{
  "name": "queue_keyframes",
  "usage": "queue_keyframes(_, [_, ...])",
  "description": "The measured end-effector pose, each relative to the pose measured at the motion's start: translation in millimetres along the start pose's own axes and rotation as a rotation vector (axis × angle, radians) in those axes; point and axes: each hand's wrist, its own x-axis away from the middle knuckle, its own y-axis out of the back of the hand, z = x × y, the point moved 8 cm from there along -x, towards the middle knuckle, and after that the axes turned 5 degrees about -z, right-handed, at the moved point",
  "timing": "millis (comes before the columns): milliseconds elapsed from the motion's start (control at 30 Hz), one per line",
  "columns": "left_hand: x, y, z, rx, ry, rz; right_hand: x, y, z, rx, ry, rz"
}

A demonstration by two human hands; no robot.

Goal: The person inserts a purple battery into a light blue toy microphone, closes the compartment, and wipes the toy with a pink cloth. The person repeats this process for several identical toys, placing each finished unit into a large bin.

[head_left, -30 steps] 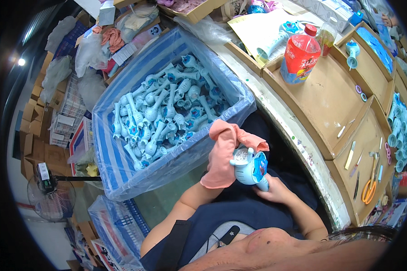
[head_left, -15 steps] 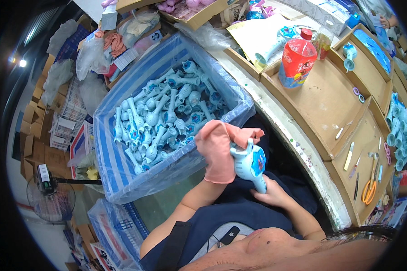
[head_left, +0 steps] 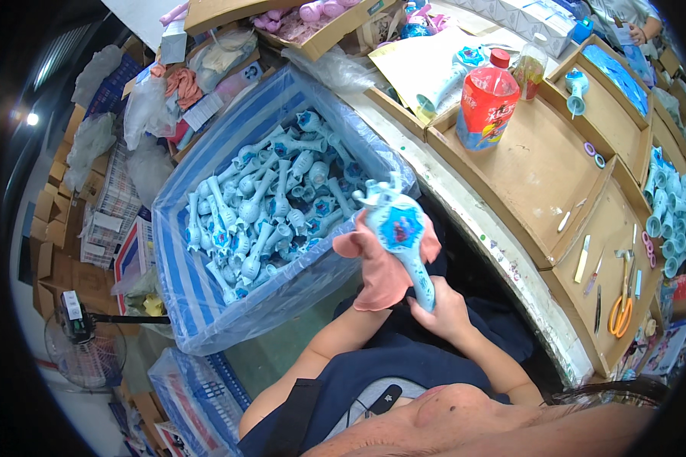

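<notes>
A light blue plastic toy wand [head_left: 415, 266] is held up in front of my body, its wide head with a dark blue star-shaped emblem facing up. Wrapped round the lower end of its handle is my right hand [head_left: 446, 314], closed. A pink cloth [head_left: 381, 278] covers my left hand [head_left: 367, 312] and sits behind and around the wand's head; the fingers beneath it are hidden. To the left stands a big blue-and-white striped bin [head_left: 187, 293] lined with clear plastic, holding a heap of similar wands [head_left: 263, 202].
On the right, a bench with cardboard trays [head_left: 533, 164] carries a red-labelled bottle [head_left: 489, 103], a jar [head_left: 530, 70], orange scissors [head_left: 621, 312], small blades and more wands [head_left: 671, 221]. A fan [head_left: 84, 343] stands at lower left. Another person's hand [head_left: 648, 30] shows far right.
The wand has turned so its emblem faces up, and its head has risen. The cloth has shifted from beside the head to behind it. My right hand has moved slightly left.
</notes>
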Motion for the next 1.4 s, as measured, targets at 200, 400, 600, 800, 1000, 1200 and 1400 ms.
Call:
queue_keyframes(200, [27, -11, 24, 0.231, 0.292, -0.065, 28, -32, 17, -1.687, -0.503, 0.905])
queue_keyframes(400, [24, 35, 28, -0.565, 0.076, -0.061, 4, -29, -15, -0.756, -0.144, 0.373])
queue_keyframes(600, [21, 7, 12, -1.902, -0.557, 0.066, -12, -8, -17, -0.588, -0.08, 0.45])
queue_keyframes(800, [22, -20, 26, -1.364, 0.27, -0.163, -44, 57, -12, -0.746, -0.093, -0.17])
queue_keyframes(1000, [32, -45, 36, -1.682, 0.42, -0.201, -72, 102, -20, -0.887, -0.104, -0.469])
queue_keyframes(1200, [25, -80, 29, -1.307, 0.451, 0.217, -81, 59, -13, -1.31, -0.159, -0.244])
queue_keyframes(1400, [14, -79, 25, -1.807, 0.212, 0.036, -72, 67, -28, -1.04, -0.056, -0.33])
